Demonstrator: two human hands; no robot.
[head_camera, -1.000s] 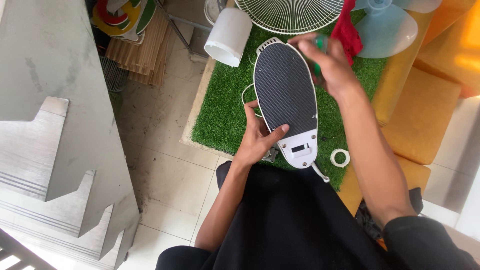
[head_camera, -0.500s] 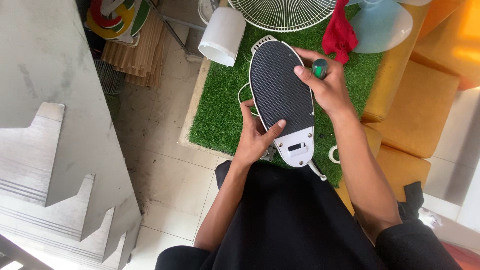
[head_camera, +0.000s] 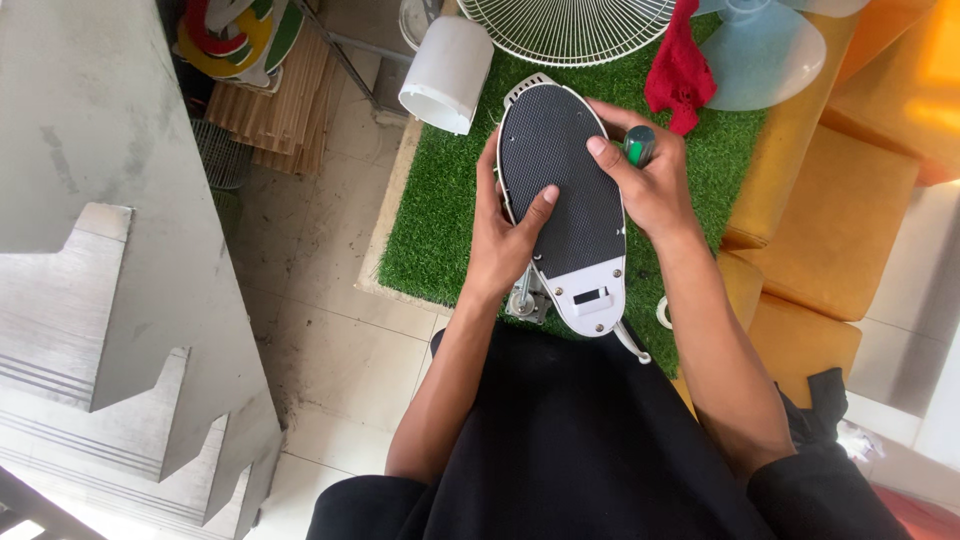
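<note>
Now, my left hand (head_camera: 505, 240): fingers wrapped round the oval black-and-white panel's (head_camera: 565, 195) left edge, thumb pressed on top.
My right hand (head_camera: 650, 185): closed on a green-handled screwdriver (head_camera: 639, 145), fingertips steadying the panel.
Panel: above the green turf mat (head_camera: 440, 220).

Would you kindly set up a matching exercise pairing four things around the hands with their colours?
Things:
1. oval pedal pad
2. cloth
3. tube
4. tool handle in the right hand

Colours:
A. white
B. green
C. black with a white end
D. red

Pairs: 1-C, 2-D, 3-A, 4-B. The left hand steadies the pad.
</note>
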